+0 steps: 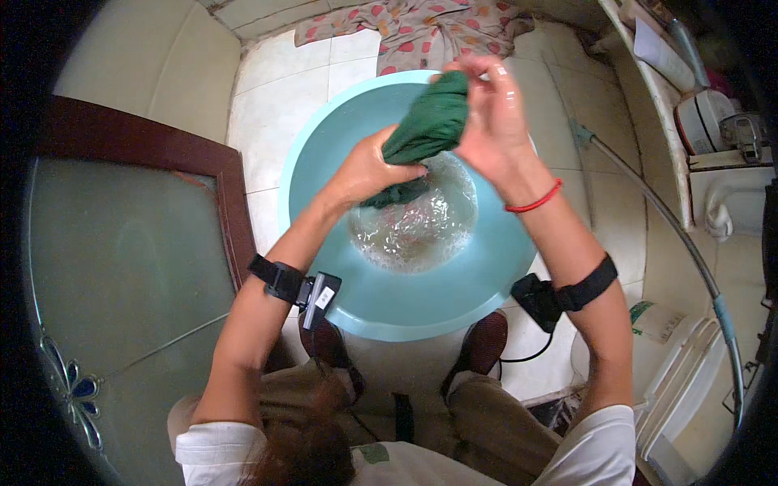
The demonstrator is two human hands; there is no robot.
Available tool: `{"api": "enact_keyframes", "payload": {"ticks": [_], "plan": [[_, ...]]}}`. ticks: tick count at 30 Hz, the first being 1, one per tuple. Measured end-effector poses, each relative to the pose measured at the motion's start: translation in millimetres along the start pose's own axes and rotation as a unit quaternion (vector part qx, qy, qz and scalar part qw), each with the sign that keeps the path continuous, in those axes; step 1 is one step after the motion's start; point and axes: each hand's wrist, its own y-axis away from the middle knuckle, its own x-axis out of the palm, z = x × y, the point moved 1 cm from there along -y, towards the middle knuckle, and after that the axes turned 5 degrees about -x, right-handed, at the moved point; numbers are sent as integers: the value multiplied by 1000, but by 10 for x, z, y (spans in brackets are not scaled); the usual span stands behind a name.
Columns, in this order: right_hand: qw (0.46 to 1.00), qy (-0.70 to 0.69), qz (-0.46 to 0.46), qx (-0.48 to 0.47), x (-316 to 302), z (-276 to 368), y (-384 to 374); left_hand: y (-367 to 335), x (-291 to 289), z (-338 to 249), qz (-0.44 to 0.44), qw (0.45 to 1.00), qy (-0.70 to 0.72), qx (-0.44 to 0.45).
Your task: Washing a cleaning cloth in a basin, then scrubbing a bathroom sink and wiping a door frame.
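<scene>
A wet, dark green cloth (429, 121), bunched and twisted, is held up over a large light-blue basin (405, 312). My left hand (369, 170) is closed around its lower part, thumb across the front, and a loose end hangs below that grip. At the cloth's upper end is my right hand (496, 121), its fingers curled over the top and the palm wet and slightly blurred. Foamy water (413, 227) lies in the bottom of the basin, beneath both hands. Whether the hanging end touches the water I cannot tell.
The basin stands on white floor tiles between my dark shoes (478, 348). A spotted cloth (438, 32) lies beyond it. On the left is a brown-framed glass door (235, 211). A grey hose (664, 202), a shelf with bottles and a white bucket (664, 340) line the right.
</scene>
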Motion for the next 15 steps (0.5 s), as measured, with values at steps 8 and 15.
{"api": "enact_keyframes", "payload": {"ticks": [8, 15], "plan": [[989, 93, 117, 19, -442, 605, -7, -39, -139, -254, -45, 945, -302, 118], [616, 700, 276, -232, -498, 436, 126, -56, -38, -533, -23, 994, -56, 92]]}}
